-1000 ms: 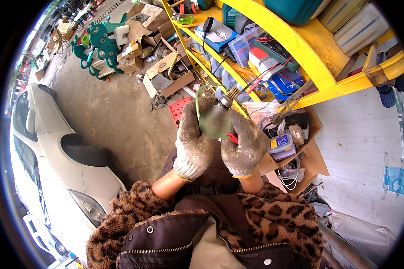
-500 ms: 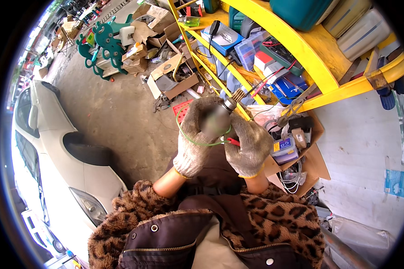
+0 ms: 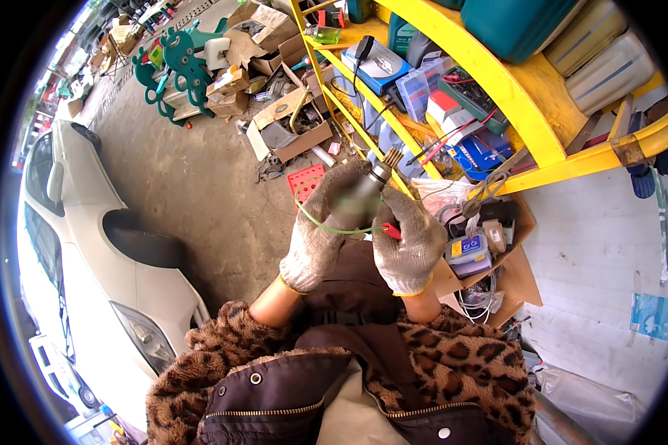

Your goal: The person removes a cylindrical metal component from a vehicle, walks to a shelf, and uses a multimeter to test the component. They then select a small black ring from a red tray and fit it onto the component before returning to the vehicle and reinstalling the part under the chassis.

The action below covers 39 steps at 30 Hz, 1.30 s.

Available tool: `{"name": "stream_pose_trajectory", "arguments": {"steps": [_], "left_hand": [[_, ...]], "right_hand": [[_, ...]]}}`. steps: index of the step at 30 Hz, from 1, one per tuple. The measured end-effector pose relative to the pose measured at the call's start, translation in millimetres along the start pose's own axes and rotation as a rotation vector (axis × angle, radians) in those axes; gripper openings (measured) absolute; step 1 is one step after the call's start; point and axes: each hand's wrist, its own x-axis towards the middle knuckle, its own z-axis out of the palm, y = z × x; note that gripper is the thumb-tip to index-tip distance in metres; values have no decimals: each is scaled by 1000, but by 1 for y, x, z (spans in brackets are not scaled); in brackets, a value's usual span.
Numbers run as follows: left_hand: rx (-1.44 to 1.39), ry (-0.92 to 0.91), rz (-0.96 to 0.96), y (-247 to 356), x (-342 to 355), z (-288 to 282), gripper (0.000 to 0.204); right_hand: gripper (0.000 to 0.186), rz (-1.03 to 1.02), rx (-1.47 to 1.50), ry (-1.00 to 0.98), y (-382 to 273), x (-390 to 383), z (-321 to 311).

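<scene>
My left hand (image 3: 313,241), in a grey-and-white knit work glove, is closed round a metal cylindrical part (image 3: 380,172). Its body is blurred; a bright collar and a ridged, brass-coloured end (image 3: 393,156) point up and to the right. Against the part's right side, my gloved right hand (image 3: 414,245) is closed with a red clip (image 3: 391,231) pinched at its thumb. A thin green wire (image 3: 326,227) curves from beside the left hand across to the clip. Where the clip's jaws sit cannot be made out.
A yellow metal rack (image 3: 512,81) with boxes, a meter and jugs rises ahead and right. Below it stands an open cardboard box (image 3: 523,271) of parts. A red perforated tray (image 3: 304,178) lies on the floor beyond my left hand. A pale car (image 3: 111,259) is parked at left.
The green wire's loop has dropped and flattened across the left glove. My right thumb and the red clip have shifted slightly. The whole view has turned a little.
</scene>
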Motion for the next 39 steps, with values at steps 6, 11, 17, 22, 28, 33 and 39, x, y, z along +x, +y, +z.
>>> {"name": "stream_pose_trajectory", "arguments": {"steps": [6,11,17,22,28,33,39], "left_hand": [[-306,-240,-222,-10,-7,-22,38],[-702,-175,-438,-37,-11,-19,38],[6,22,-199,-16,-1,1,31],[426,94,42,-13,1,6,25],[274,106,39,-28,2,3,29],[617,201,150,-16,2,13,25],[734,255,212,-15,2,16,25]], "right_hand": [[25,33,-15,79,3,-1,1],[25,42,4,-2,0,2,0],[21,-17,-34,-76,12,4,-1],[26,-28,20,-113,8,10,-7],[21,-45,16,-63,9,14,0],[22,-103,-70,-51,10,13,4],[17,-52,-60,-6,17,6,10]]}}
